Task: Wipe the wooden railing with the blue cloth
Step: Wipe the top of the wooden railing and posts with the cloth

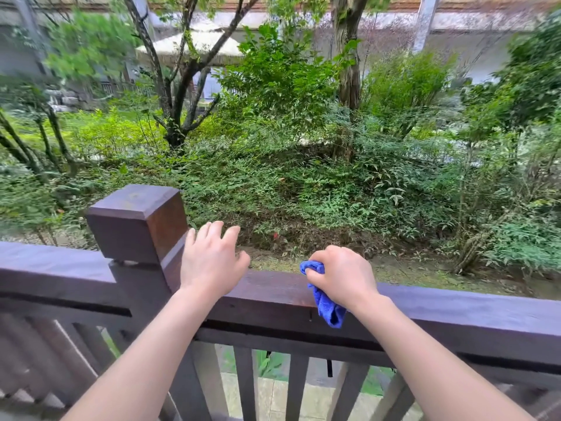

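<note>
A dark brown wooden railing (455, 311) runs across the lower part of the head view. My right hand (343, 276) is closed around a bunched blue cloth (326, 305) and rests on the top rail; the cloth hangs down over the rail's near face. My left hand (209, 259) hovers over the rail just right of the square post (136, 226), fingers spread and holding nothing.
Vertical balusters (244, 387) stand below the rail, with paving visible between them. Beyond the railing lie dense shrubs (303, 183), tree trunks (173, 117) and a building wall at the far back. The rail continues left past the post.
</note>
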The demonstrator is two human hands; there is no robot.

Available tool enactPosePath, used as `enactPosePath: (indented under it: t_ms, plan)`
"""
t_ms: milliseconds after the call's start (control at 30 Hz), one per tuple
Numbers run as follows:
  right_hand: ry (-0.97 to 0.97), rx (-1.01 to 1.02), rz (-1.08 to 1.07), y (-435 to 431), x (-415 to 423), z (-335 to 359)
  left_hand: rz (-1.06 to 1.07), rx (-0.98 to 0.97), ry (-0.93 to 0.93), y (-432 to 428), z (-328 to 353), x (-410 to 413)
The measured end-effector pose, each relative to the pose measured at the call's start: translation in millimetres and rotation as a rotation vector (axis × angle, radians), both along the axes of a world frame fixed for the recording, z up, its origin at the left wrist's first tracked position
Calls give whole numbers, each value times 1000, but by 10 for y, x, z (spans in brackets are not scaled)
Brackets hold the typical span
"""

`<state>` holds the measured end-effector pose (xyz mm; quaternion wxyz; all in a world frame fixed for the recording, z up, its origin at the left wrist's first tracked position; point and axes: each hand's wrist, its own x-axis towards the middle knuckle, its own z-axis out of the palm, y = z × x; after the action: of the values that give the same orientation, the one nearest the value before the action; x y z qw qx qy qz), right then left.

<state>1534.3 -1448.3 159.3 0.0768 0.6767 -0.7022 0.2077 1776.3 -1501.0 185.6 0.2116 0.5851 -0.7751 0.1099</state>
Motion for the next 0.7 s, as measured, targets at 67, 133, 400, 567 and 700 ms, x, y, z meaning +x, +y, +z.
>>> enactPosePath:
  t_ms: [67, 133, 400, 567, 700]
  plan:
    - [-17, -5, -5, 105, -46, 5, -19, 15, -4, 84, -29, -90]
    - [-30, -13, -6, 213, -98, 10, -36, 25, 8, 175, -35, -180]
    - [-51, -42, -29, 618, -357, 79, -94, 58, 15, 545, -90, -567]
    - [-48, -39, -100, 859, -568, 115, -174, 103, 17, 614, -147, -863]
    - [-48, -20, -202, 974, -752, 152, -278, 127, 33, 561, -152, -1136]
